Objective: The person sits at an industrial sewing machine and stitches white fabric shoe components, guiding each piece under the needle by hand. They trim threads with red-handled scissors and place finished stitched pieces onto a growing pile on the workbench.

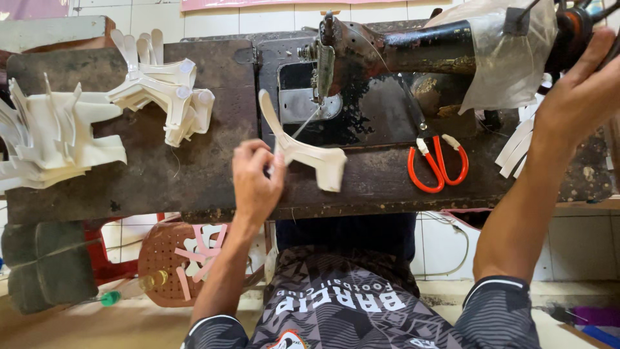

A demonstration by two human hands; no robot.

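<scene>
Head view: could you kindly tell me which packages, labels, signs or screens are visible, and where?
Clear crumpled plastic bag: wrapped over the black sewing machine arm, upper right.
Pink flat sheet, perhaps a sign: top edge, on the white tiled wall.
No screens or readable labels visible.

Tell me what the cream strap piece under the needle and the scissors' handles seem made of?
The cream Y-shaped strap piece, pinched by the left hand, looks like matte synthetic leather or foam sheet: flat, cleanly cut edges. The orange scissor handles look like glossy plastic; white wrapping binds their tops.
</scene>
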